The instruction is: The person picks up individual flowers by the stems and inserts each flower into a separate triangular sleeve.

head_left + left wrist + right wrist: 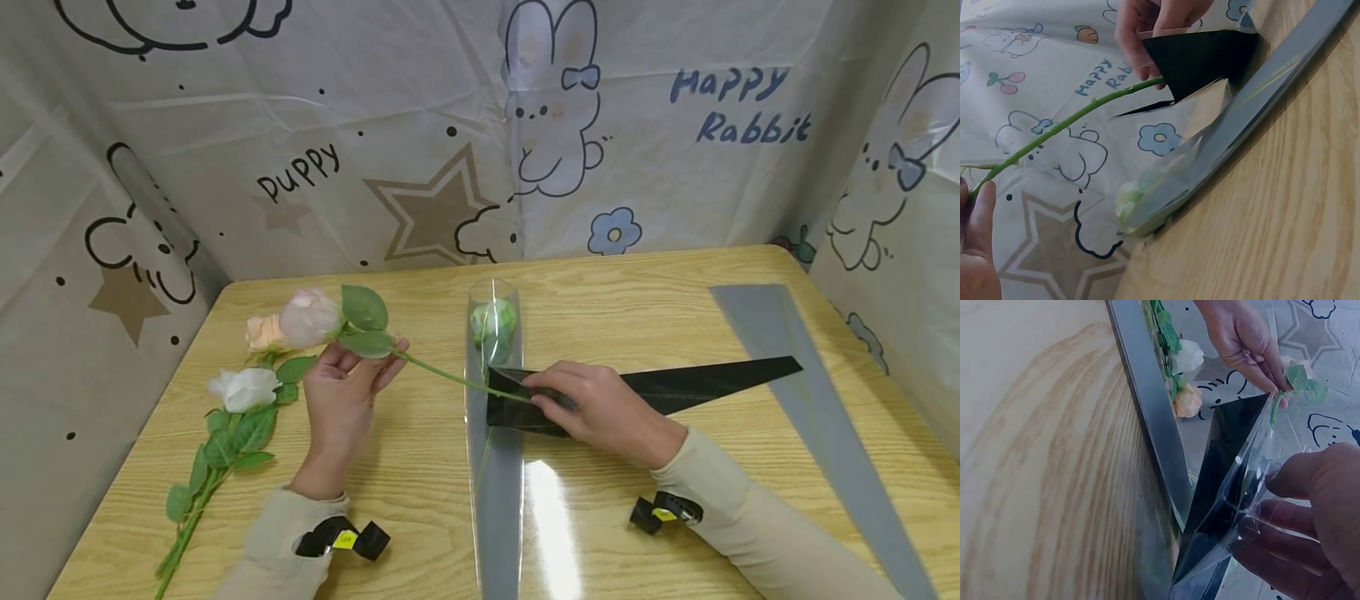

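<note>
- Nearest, a grey sleeve [498,517] is laid lengthwise on the bench [420,500], a green flower [493,321] enclosed at its far end.
- By the right grip [600,408], a black sleeve [705,387] is held near its mouth, across that grey sleeve.
- By the left grip [337,400], the stem [450,377] of a pink rose [309,318] is pinched near its leaves [365,308]; its lower end is set at the mouth, the depth inside untellable.
- Insertion appears to be in hand; the mouth should be spread and the stem guided in straight.
- Farthest, a printed cloth [660,183] is hung.
</note>
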`<action>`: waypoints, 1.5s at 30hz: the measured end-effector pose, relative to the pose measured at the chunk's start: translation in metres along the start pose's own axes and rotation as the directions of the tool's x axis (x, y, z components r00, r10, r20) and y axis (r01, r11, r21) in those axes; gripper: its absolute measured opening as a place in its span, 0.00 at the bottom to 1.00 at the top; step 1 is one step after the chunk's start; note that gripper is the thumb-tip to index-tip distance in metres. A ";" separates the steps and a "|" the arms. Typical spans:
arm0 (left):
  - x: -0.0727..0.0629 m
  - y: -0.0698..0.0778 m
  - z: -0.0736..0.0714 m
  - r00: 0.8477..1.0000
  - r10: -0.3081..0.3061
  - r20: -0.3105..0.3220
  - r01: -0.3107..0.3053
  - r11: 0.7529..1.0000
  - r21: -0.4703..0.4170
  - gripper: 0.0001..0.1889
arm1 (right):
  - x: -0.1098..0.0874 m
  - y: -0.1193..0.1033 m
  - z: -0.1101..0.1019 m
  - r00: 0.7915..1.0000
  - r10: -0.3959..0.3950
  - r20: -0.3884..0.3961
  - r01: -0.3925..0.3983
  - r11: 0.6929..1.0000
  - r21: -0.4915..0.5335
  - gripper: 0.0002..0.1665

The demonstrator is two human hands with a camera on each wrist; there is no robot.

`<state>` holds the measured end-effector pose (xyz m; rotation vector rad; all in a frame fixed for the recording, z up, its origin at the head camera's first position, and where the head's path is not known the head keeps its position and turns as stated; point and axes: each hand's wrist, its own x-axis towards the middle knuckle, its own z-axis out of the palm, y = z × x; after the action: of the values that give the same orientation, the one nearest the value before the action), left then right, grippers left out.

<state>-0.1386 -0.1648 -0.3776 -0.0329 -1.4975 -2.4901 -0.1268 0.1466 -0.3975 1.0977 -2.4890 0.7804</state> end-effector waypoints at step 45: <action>-0.018 -0.020 0.017 0.969 -0.185 0.161 0.154 0.970 0.189 0.14 | 0.004 -0.008 -0.010 0.997 -0.047 -0.065 0.046 0.999 -0.012 0.09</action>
<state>-0.1270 -0.1375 -0.3894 -0.1032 -1.8613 -2.5320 -0.1227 0.1463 -0.3849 1.1042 -2.4021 0.7763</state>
